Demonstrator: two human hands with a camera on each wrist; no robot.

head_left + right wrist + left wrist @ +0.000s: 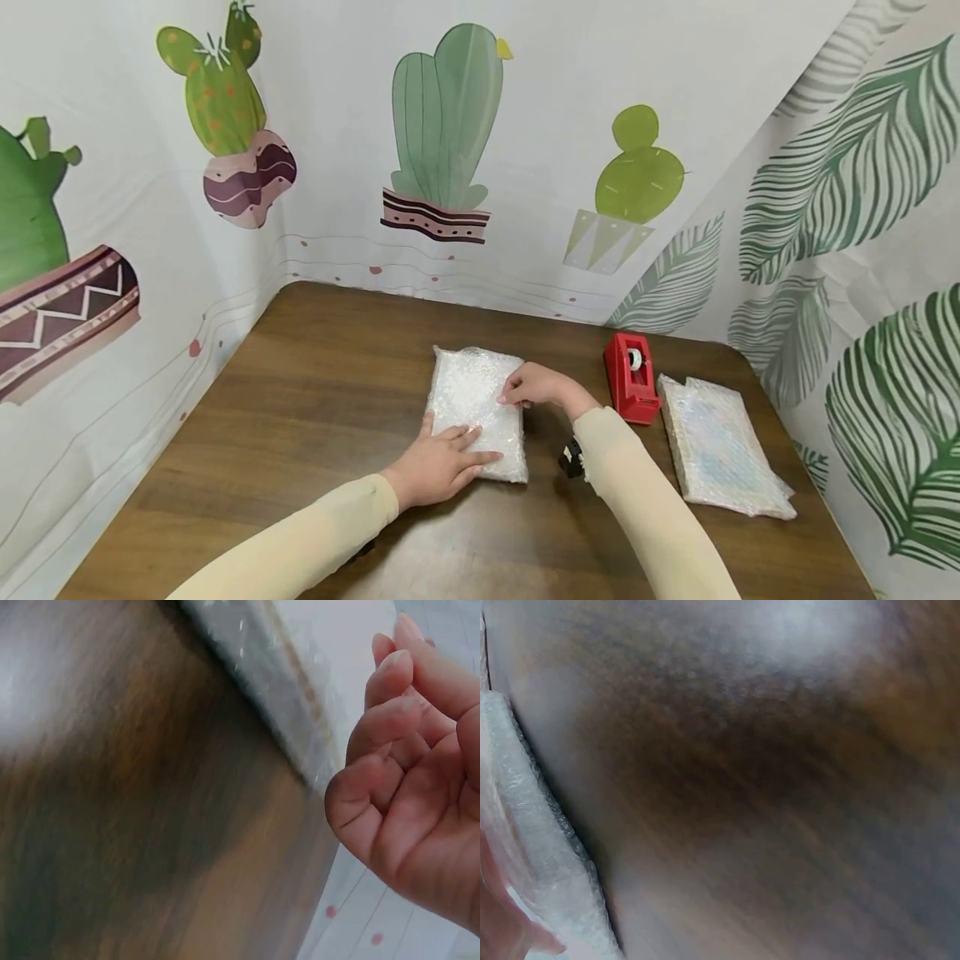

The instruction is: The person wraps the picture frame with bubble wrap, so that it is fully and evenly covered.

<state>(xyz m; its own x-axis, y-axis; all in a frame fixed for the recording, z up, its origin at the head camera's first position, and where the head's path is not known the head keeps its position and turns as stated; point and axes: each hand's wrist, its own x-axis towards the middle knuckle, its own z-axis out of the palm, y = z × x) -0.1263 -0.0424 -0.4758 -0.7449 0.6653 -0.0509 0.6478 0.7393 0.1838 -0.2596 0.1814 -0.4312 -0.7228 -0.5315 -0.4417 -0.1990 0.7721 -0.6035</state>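
A flat rectangular package in clear bubble wrap (468,383) lies on the wooden table in front of me. My left hand (438,467) rests on its lower left part, fingers spread over the wrap. At the package's right edge my right hand (536,385) pinches the bubble wrap with thumb and fingertips together. The right wrist view shows the curled fingers (375,791) close over the package's side (247,656). Only the package's edge (547,832) and part of a hand (506,922) show at the left of the left wrist view. The wrapped contents are hidden.
A red tape dispenser (632,379) with a roll of tape stands to the right of my right hand. Another flat bubble-wrapped package (723,450) lies near the right edge of the wooden table (337,358). Cactus-printed cloth (330,167) hangs behind the table.
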